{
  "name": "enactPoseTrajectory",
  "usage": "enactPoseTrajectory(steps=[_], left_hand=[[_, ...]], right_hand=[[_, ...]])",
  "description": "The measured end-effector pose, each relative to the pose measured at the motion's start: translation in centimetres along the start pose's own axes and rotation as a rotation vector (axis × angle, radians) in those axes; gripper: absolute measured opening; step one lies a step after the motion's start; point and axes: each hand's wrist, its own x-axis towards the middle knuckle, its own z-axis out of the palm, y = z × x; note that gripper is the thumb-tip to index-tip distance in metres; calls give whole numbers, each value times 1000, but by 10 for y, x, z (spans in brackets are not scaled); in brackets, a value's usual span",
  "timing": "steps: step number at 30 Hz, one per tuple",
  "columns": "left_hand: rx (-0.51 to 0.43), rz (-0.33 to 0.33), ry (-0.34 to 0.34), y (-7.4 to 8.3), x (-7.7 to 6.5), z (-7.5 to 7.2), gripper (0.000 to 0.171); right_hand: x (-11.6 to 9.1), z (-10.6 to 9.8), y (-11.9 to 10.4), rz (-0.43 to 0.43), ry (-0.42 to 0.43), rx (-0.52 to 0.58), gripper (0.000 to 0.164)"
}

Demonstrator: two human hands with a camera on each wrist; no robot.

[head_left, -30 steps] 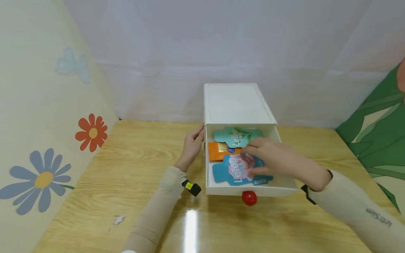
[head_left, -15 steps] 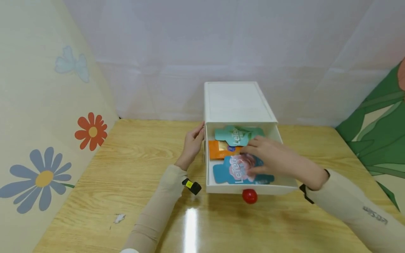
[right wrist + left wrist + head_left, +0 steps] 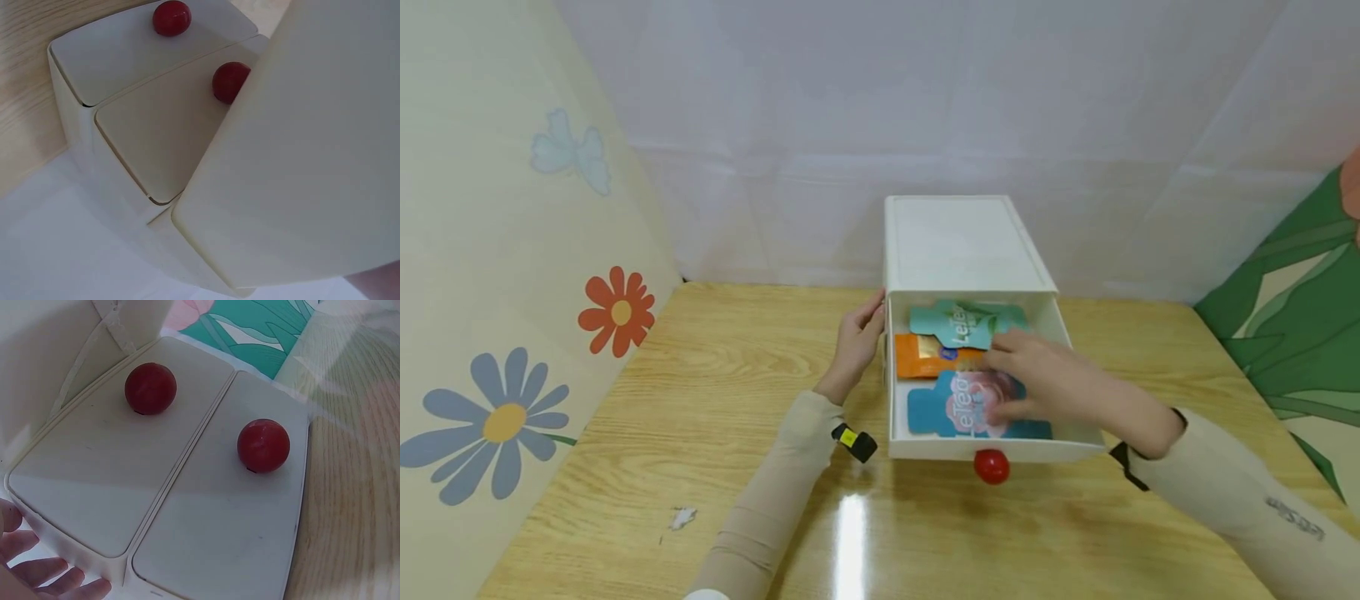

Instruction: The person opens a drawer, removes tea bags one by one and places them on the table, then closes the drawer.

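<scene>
A white drawer cabinet (image 3: 958, 242) stands on the table with its top drawer (image 3: 925, 450) pulled out. In that drawer lie a green packet marked LeTea (image 3: 936, 322), an orange packet (image 3: 913, 357) and a blue packet with a pink flower print (image 3: 928, 410). My right hand (image 3: 1045, 375) is inside the drawer, thumb over the blue packet and fingers by the orange packet's right end. The fingers are apart from the thumb; fingertip contact is hard to make out. My left hand (image 3: 855, 346) rests against the cabinet's left side, its fingers also visible in the left wrist view.
A red round knob (image 3: 992, 467) sticks out from the open drawer. Below it, the left wrist view shows two closed drawer fronts (image 3: 81, 481) with red knobs (image 3: 263, 445). A white sheet (image 3: 790, 167) hangs behind the wooden table (image 3: 730, 358), between painted side panels.
My right hand has shifted slightly right, uncovering more of the orange packet. The blue packet has moved a little to the right and lies straighter. My left hand stays in place.
</scene>
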Motion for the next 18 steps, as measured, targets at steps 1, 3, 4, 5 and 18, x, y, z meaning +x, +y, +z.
enactPoseTrajectory(steps=[1, 3, 4, 5, 18], left_hand=[[-3, -3, -2, 0, 0, 0, 37], [-6, -6, -9, 1, 1, -1, 37], [-6, -7, -11, 1, 1, -1, 36], [-7, -7, -13, 1, 2, -1, 36], [15, -21, -5, 3, -2, 0, 37]], right_hand=[[0, -1, -1, 0, -1, 6, 46], [-1, -3, -2, 6, -10, 31, 44], [0, -4, -4, 11, -16, 47, 43], [0, -5, -5, 17, -24, 65, 41], [-5, -11, -13, 14, -62, 210, 24]])
